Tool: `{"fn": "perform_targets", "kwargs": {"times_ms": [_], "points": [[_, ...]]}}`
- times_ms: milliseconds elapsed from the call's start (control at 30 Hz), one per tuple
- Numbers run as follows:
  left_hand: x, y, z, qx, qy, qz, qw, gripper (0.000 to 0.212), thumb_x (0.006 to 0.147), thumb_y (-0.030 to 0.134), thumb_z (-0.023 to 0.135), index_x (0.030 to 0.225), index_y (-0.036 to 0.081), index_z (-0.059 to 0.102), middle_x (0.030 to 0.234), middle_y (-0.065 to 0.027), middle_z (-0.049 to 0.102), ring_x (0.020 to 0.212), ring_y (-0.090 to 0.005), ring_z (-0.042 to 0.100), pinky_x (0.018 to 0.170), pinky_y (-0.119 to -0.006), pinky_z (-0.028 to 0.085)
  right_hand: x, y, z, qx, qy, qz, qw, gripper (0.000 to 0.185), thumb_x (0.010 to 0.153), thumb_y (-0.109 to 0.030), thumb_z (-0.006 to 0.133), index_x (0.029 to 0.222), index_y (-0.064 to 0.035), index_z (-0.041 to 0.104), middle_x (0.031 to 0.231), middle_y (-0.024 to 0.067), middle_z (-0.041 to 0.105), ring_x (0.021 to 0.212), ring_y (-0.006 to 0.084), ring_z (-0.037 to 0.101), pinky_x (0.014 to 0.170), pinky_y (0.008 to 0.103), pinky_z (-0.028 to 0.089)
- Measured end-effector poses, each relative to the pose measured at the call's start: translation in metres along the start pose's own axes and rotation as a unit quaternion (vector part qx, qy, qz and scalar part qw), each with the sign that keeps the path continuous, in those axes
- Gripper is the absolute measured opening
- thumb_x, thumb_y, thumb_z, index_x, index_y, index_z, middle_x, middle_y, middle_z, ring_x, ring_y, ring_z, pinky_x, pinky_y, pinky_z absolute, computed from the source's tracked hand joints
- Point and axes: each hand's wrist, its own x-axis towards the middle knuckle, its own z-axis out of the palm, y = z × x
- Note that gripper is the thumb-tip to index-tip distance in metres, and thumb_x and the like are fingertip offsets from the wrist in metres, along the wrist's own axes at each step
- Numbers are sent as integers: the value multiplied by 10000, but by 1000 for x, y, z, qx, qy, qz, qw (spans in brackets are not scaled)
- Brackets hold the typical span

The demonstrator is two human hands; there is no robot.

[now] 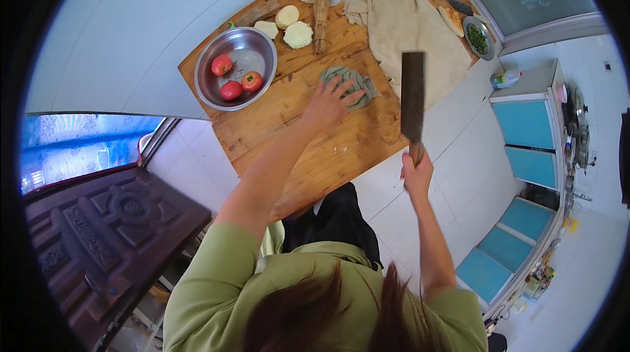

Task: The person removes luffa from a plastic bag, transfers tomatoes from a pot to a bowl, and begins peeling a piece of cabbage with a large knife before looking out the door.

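My left hand [330, 105] rests with spread fingers on a crumpled grey-green cloth [358, 81], which lies on a wooden cutting board [295, 140]. My right hand [418, 175] is closed round the handle of a cleaver [413, 93], held upright in the picture beside the board's right edge. To the left stands a steel bowl [236, 69] with three tomatoes [222, 64] in it. Beyond the bowl are a cut pale green vegetable [298, 35] and peeled pale pieces [287, 17]. A bundled straw brush [321, 17] lies near the board's far side.
A beige cloth [408, 32] covers the table's right part and hangs over its edge. At the far right are a knife [458, 5], flatbread [451, 21] and a bowl of chopped greens [476, 38]. Blue cabinets [524, 123] line the right side; a dark carved door [118, 224] stands left.
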Motion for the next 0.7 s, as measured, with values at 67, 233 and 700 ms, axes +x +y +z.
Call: {"fn": "perform_targets", "kwargs": {"times_ms": [67, 233, 700], "points": [[20, -8, 20, 61, 33, 30, 997, 321, 832, 181, 564, 1144, 125, 510, 1217, -66, 468, 1135, -291, 388, 923, -363, 362, -14, 5, -12, 82, -19, 61, 995, 231, 801, -186, 575, 917, 2, 508, 574, 63, 504, 418, 142, 476, 412, 281, 393], [17, 18, 28, -318, -86, -294, 897, 226, 854, 199, 563, 1034, 64, 539, 1097, -137, 517, 1016, -319, 484, 849, -405, 404, -18, 3, -35, 266, -111, 207, 935, 147, 835, -150, 530, 853, -31, 447, 605, 35, 463, 396, 103, 417, 378, 256, 370], [-5, 40, -2, -110, 171, -443, 873, 317, 780, 94, 549, 1090, 113, 486, 1092, -162, 480, 978, -363, 496, 760, -471, 434, -66, -14, -73, 271, -291, 271, 877, 131, 847, -125, 528, 893, -42, 439, 593, 44, 447, 387, 115, 412, 384, 269, 370]]}}
